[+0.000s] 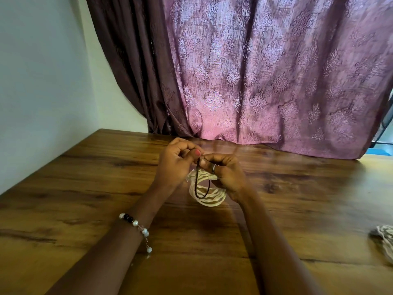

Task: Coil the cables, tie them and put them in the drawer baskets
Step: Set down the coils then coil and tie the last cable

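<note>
At far left we are facing a pale wall (38, 86), and a beaded bracelet (136, 225) is sitting on our left forearm. Our left hand (176, 161) is curling its fingers together and pinching the top of a thin dark tie (200, 184); how much of the tie it is gripping is hidden behind the knuckles. The tie is looping around a cream coiled cable (209, 193), which is hanging just above the wooden table (85, 188), between both hands. Our right hand (225, 175), wearing a ring (214, 168), is clamping its fingers on the tie and the coil's upper edge, covering part of the coil. Behind, a purple patterned curtain (265, 71) is reaching the tabletop. At far right, another pale cable bundle (385, 241) is lying cut off by the edge, blurred.
</note>
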The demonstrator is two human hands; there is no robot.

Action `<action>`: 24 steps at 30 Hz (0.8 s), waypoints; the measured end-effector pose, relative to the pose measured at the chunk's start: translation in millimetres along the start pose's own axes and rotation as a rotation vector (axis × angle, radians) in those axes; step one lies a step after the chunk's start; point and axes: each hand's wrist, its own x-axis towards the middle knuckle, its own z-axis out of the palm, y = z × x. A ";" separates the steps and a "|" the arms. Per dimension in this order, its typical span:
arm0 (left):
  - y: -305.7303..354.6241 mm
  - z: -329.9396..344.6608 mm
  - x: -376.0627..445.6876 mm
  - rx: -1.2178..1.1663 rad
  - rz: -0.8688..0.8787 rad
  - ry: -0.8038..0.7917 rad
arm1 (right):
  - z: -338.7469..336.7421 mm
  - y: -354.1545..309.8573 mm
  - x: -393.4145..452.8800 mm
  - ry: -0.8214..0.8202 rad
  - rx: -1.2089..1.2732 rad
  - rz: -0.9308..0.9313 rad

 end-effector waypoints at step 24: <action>7.1 -1.0 -3.5 -0.293 -0.465 -0.051 | -15.4 17.4 10.2 -0.021 0.185 0.136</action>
